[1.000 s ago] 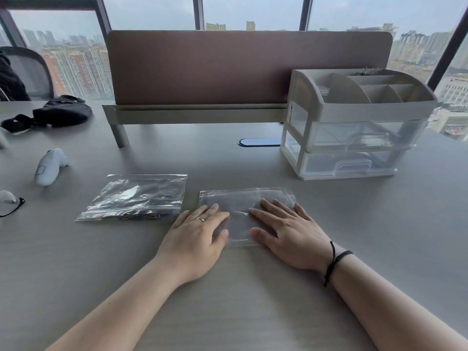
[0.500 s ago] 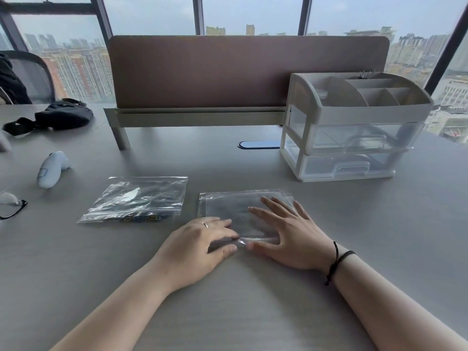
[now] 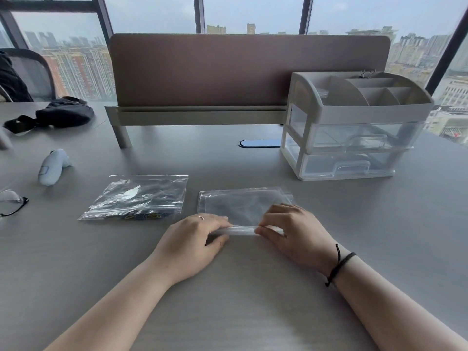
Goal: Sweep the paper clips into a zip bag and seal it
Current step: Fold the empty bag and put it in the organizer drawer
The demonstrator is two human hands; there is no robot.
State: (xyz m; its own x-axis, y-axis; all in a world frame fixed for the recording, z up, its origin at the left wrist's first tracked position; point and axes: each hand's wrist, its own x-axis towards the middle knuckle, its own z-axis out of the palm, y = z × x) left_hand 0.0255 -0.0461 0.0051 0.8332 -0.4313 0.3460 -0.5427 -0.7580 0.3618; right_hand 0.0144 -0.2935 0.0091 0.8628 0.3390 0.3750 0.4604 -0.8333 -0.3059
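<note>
A flat clear zip bag lies on the grey table in front of me. Its near edge is curled up into a thin roll. My left hand pinches the left end of that edge and my right hand pinches the right end. A second clear zip bag lies to the left, apart from my hands, with coloured paper clips gathered along its near edge.
A white desk organiser with clear drawers stands at the back right. A brown divider panel spans the back. At the left lie a white controller, glasses and a black pouch.
Both hands lay flat on the bag a second ago. They slid back to its near edge and closed on it, lifting and curling that edge.
</note>
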